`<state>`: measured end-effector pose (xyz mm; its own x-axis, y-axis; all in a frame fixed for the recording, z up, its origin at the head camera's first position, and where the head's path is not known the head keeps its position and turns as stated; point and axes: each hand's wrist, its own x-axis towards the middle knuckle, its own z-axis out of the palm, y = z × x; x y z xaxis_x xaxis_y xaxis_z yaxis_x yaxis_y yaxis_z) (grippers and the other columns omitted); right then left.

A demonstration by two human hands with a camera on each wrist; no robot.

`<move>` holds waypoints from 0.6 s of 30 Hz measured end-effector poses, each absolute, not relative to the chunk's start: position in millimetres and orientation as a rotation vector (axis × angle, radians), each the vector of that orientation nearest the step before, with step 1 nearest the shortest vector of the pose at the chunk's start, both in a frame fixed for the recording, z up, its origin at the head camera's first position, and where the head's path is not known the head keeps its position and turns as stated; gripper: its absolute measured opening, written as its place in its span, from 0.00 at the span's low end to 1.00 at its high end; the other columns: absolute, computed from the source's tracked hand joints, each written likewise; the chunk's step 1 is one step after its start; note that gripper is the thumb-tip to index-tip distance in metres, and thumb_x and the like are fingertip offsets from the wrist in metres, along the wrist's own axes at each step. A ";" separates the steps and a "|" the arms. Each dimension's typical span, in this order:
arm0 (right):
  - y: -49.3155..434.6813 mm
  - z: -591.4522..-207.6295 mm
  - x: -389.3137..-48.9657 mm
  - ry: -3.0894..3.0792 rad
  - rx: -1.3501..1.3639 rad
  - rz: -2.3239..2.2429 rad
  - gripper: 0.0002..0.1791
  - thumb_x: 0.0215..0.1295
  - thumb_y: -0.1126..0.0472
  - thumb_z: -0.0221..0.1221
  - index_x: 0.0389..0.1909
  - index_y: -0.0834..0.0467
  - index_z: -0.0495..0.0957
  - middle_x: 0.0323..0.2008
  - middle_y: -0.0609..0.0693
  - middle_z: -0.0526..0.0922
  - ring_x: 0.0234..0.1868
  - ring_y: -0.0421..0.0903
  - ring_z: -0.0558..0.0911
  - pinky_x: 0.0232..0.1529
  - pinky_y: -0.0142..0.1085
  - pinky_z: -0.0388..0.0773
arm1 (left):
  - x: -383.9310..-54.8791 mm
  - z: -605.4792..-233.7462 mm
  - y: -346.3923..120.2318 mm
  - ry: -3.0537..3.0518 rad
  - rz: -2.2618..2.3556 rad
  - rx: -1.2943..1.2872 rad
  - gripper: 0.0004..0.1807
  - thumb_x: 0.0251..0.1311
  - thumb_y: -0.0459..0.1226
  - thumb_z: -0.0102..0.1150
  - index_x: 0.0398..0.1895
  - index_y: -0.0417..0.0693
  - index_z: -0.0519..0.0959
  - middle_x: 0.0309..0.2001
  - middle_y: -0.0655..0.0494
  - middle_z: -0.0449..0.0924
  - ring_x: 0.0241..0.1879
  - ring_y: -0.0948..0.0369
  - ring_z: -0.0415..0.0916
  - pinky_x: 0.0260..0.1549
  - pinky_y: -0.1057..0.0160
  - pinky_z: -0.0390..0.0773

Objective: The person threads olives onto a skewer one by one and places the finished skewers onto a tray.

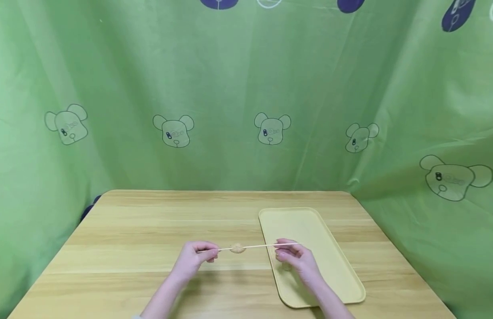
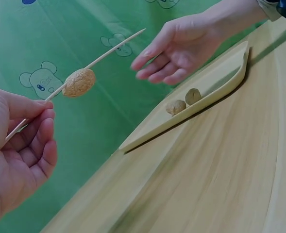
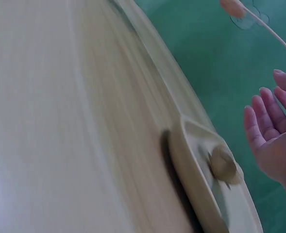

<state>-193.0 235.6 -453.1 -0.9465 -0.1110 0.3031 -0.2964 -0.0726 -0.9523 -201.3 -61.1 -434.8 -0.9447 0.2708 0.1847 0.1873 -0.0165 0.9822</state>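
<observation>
Cloth (image 1: 218, 88) hung behind the wooden tabletop (image 1: 150, 221), whose right side bore the tray (image 1: 294, 221). The left hand (image 1: 192, 259) pinched the stick (image 2: 116, 48) toward one end; the right hand (image 1: 300, 261), fingers loosely parted and holding nothing, hovered above the tray near the stick's far end. The stick ran through the ball (image 2: 79, 82), raised above the tabletop just past the left hand, while two pieces (image 2: 176, 108) lay in the tray. Good handling probably meant a firm pinch, gentle pressure lest the ball split, and the right palm off the tip's line.
</observation>
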 end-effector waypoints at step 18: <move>300.8 -469.5 -202.3 -2.621 0.344 1.893 0.25 0.57 0.68 0.60 0.53 0.77 0.67 0.48 0.70 0.75 0.42 0.44 0.79 0.42 0.32 0.77 | -200.8 -439.1 -75.7 2.190 2.116 0.515 0.11 0.54 0.27 0.58 0.36 0.22 0.78 0.27 0.44 0.81 0.26 0.63 0.76 0.32 0.67 0.77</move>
